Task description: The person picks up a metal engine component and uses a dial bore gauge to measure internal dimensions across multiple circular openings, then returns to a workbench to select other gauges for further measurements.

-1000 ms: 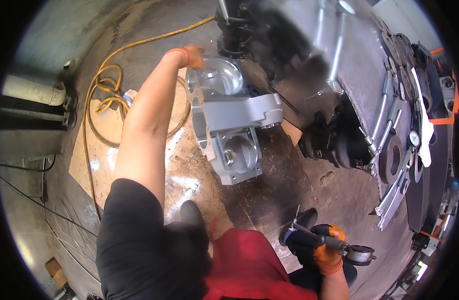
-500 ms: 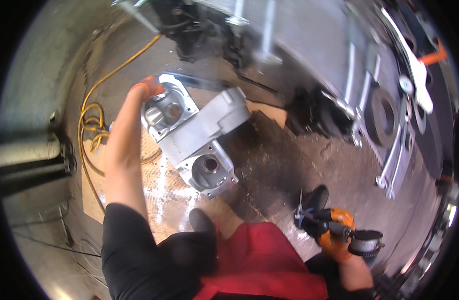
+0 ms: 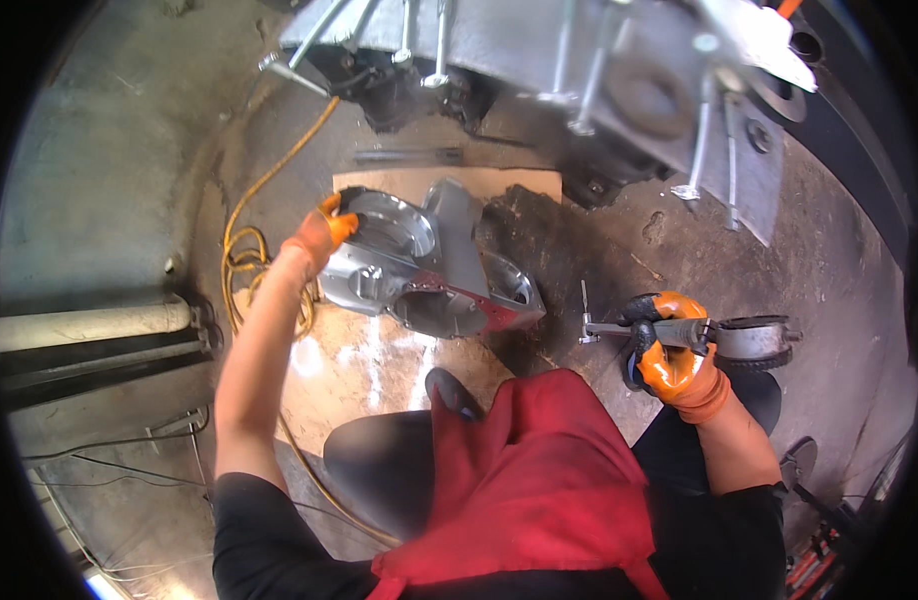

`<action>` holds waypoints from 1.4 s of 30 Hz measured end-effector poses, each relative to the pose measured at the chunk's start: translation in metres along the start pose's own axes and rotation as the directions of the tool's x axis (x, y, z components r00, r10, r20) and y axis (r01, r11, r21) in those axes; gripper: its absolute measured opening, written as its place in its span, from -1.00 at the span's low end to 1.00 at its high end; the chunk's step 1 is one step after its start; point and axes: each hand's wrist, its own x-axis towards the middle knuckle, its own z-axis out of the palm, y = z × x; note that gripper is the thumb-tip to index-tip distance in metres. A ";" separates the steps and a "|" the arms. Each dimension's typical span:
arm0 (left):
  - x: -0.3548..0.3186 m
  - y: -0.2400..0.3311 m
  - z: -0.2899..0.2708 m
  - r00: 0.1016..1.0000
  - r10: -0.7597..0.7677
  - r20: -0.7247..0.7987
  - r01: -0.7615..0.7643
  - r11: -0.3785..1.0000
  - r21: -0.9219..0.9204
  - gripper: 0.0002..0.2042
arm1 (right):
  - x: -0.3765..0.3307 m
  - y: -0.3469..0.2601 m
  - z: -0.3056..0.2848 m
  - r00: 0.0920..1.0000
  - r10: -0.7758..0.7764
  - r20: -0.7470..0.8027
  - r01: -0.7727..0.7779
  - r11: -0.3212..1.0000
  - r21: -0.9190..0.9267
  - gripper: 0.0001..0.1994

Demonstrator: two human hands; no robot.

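Note:
A grey cast-metal housing (image 3: 457, 235) with several round bores stands tilted over a tan cardboard sheet (image 3: 369, 375) in front of me. Red coating shows along its near flange. My left hand (image 3: 322, 238), in an orange glove, is closed over the housing's upper left rim; some fingertips are hidden behind the edge. On the right, apart from the housing, my right hand (image 3: 677, 362) wears a matching orange and black glove. It is wrapped round what looks like a dial bore gauge (image 3: 682, 331), held level, its T-shaped tip leftward and its round dial end rightward.
A yellow hose (image 3: 241, 205) coils left of the housing and runs toward me. Overhead at the far side hangs a large metal part (image 3: 639, 90) with long bolts. A dark stain (image 3: 539, 230) marks the floor right of the housing. Pipes (image 3: 99, 328) line the left wall.
The housing has tilted over under my left hand, showing a different side with red edging. My right hand has risen with the gauge, which now lies level. The view has shifted.

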 end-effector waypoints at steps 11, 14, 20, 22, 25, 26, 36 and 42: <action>-0.250 -0.001 0.170 0.730 0.682 -0.030 -0.354 0.416 0.837 -0.22 | -0.063 -0.024 -0.053 0.988 -0.042 -0.147 0.076 0.967 0.241 -0.92; -0.301 0.005 0.218 0.777 0.630 -0.006 -0.354 0.445 0.823 -0.31 | -0.076 -0.018 -0.063 0.977 0.022 -0.213 0.059 0.928 0.368 -0.86; -0.344 0.013 0.297 0.767 0.617 0.177 -0.456 0.329 0.827 -0.60 | -0.097 -0.026 -0.093 0.984 0.019 -0.180 0.048 0.931 0.362 -0.84; -0.343 0.012 0.298 0.707 0.649 0.281 -0.544 0.245 0.803 -0.61 | -0.095 -0.018 -0.094 0.982 -0.031 -0.188 0.091 0.942 0.323 -0.85; -0.331 0.015 0.292 0.702 0.607 0.372 -0.546 0.123 0.829 -0.60 | -0.088 -0.014 -0.084 0.982 0.001 -0.190 0.079 0.905 0.418 -0.86; -0.325 0.015 0.289 0.690 0.617 0.379 -0.543 0.094 0.835 -0.58 | -0.085 -0.013 -0.083 0.981 -0.002 -0.195 0.073 0.930 0.359 -0.85; -0.251 0.077 0.206 0.898 0.419 0.133 -0.272 0.293 0.917 -0.53 | -0.056 0.003 -0.071 0.915 0.007 -0.403 0.107 0.959 0.262 -0.82; -0.237 0.084 0.192 0.916 0.391 0.091 -0.254 0.389 0.886 -0.33 | -0.036 -0.012 -0.059 0.951 0.058 -0.304 0.023 0.966 0.256 -0.87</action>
